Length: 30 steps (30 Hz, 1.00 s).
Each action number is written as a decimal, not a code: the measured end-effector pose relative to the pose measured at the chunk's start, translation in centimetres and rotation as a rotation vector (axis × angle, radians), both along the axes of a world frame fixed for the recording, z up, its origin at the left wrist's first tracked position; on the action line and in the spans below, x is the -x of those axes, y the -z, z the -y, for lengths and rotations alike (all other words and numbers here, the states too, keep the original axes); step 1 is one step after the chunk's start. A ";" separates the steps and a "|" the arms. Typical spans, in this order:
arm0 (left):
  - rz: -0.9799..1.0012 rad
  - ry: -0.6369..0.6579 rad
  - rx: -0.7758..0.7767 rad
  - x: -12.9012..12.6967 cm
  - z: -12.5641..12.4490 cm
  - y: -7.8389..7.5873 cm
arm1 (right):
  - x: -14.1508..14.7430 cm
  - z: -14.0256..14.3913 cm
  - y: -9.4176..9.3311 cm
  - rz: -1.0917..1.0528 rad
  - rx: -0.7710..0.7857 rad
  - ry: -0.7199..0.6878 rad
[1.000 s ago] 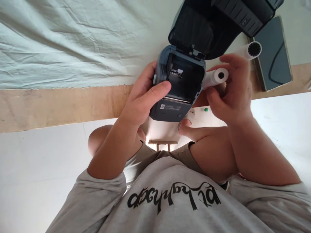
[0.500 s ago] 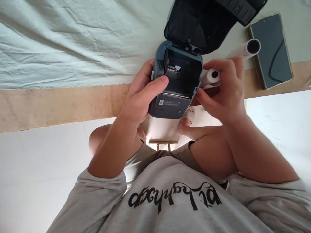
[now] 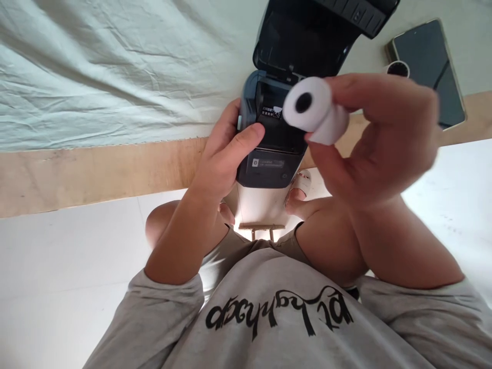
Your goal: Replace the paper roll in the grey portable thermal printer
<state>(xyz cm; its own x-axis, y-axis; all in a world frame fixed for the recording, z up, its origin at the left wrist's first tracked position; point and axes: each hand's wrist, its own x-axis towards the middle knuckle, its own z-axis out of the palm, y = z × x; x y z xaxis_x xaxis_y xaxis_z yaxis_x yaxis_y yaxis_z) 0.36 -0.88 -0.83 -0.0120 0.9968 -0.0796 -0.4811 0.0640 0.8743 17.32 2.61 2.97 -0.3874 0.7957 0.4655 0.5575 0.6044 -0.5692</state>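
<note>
My left hand (image 3: 232,146) grips the left side of a dark label printer (image 3: 265,177), its thumb lying over the edge of the paper bay. The printer's black lid (image 3: 300,41) is swung up and back, so the bay shows with a small printed sticker inside. Between the thumb and fingers of my right hand (image 3: 376,138) is a white paper roll (image 3: 326,115) with a black core and a loose paper end hanging below. The roll is raised in front of the bay's right side and hides part of it.
A smartphone (image 3: 430,66) lies at the far right of the table. Beside it a white cylinder with a dark end (image 3: 398,68) is mostly hidden behind my right hand. Wrinkled pale green cloth (image 3: 115,66) covers the table behind its bare wooden edge (image 3: 96,171).
My right hand has lifted the paper roll from beside the printer up over the bay's right side. My left hand still holds the printer, whose lid has shifted slightly left in view.
</note>
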 end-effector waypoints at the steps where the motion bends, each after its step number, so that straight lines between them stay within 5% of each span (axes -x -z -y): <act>1: -0.012 -0.003 -0.002 0.0 0.0 0.0 | 0.4 -0.1 0.3 0.033 -0.097 -0.028; 3: -0.028 -0.001 0.007 0.1 0.1 -0.2 | 0.9 -0.3 0.8 0.116 -0.219 -0.048; 13: -0.037 -0.006 -0.060 0.0 0.0 0.1 | 1.0 0.0 1.2 0.165 -0.303 -0.113; 18: -0.162 0.028 -0.058 0.5 0.0 0.4 | 0.3 0.6 1.5 0.108 -0.248 -0.256; 24: -0.263 0.078 -0.094 1.2 0.2 0.6 | -0.2 -0.1 1.5 -0.096 -0.024 0.106; 30: -0.260 0.102 -0.100 1.4 0.0 0.9 | 0.2 -0.1 1.2 -0.203 0.144 0.009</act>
<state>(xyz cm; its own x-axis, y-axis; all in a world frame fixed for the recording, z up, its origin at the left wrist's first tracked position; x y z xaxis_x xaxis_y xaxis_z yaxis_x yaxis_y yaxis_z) -1.05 -0.92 -1.75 0.0812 0.9966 0.0116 -0.2355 0.0079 0.9718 17.16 2.69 1.73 -0.2898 0.8627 0.4144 0.4282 0.5041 -0.7500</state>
